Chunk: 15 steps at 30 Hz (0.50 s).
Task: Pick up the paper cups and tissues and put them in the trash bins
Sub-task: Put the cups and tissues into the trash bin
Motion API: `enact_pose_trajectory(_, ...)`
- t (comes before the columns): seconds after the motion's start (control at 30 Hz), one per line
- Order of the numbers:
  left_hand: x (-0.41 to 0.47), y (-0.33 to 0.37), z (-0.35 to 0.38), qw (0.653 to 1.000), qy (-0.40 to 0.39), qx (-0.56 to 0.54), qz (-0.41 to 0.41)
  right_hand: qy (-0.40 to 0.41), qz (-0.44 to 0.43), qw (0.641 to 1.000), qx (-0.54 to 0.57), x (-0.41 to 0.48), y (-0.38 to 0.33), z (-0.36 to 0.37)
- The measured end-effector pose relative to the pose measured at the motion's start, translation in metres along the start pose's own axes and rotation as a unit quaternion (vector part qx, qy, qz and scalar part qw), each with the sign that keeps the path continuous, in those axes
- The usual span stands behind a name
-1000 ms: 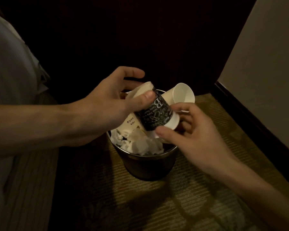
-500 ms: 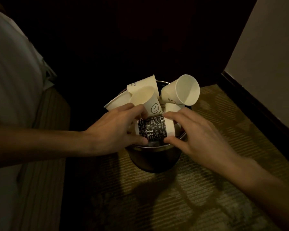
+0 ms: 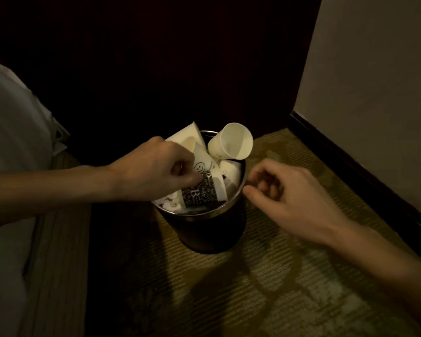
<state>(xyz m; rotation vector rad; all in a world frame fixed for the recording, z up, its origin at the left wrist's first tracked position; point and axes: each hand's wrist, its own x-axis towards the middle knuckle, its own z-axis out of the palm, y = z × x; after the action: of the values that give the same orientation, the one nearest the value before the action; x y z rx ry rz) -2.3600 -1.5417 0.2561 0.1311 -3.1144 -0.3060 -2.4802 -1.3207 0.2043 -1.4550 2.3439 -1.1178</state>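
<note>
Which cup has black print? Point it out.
The cup nearest the camera in the bin, pinched by the left hand: it alone carries a black lettered band; the others are mostly white.

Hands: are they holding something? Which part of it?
The left hand pinches the black-printed paper cup by its side; the right hand holds nothing.

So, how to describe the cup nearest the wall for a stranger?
On the carpet by the wall stands a dark overfull bin. The cup leans out over its far right rim. It alone sticks out whole, its wide mouth toward the camera.
</note>
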Motion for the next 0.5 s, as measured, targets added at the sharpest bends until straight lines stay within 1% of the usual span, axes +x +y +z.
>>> enact_pose_trajectory(0.07,0.025,0.023,-0.021,0.999,-0.003,-0.045,0.026,0.047,0.042,0.997,0.046,-0.022,-0.001,-0.027)
enact_pose_trajectory(0.13,0.051,0.058,-0.046,0.996,0.01,-0.041,0.073,0.082,0.076,0.992,0.059,-0.057,-0.002,-0.06)
enact_pose_trajectory(0.23,0.079,0.136,-0.074,0.981,0.001,0.004,0.194,0.114,0.137,0.984,0.015,-0.133,-0.011,-0.118)
enact_pose_trajectory(0.3,0.084,0.181,-0.079,0.967,0.002,0.011,0.255,0.091,0.171,0.981,-0.024,-0.175,-0.021,-0.144)
enact_pose_trajectory(0.4,0.085,0.296,-0.055,0.92,0.006,-0.011,0.391,0.098,0.269,0.953,-0.094,-0.275,-0.041,-0.192)
enact_pose_trajectory(0.43,0.08,0.34,-0.041,0.9,0.002,-0.014,0.436,0.104,0.304,0.94,-0.116,-0.315,-0.048,-0.206)
enact_pose_trajectory(0.5,0.06,0.428,-0.008,0.854,-0.029,-0.022,0.518,0.118,0.38,0.906,-0.145,-0.392,-0.063,-0.227)
